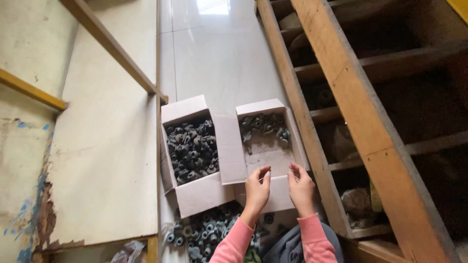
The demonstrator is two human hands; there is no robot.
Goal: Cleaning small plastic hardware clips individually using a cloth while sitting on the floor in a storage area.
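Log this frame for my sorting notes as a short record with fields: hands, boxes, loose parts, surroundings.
left hand: left hand, fingers pinched over right box
right hand: right hand, above same box's near flap
left box: left box, full of dark round parts
right box: right box, parts only at far end
loose parts: pile on floor
surroundings: wooden shelving, tiled floor

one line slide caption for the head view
Two hands over a part-filled box, beside a full box of dark parts.

A glossy pale tiled floor (219, 53) reflects window light between a stained wall panel (105, 146) and wooden shelving (356, 112).
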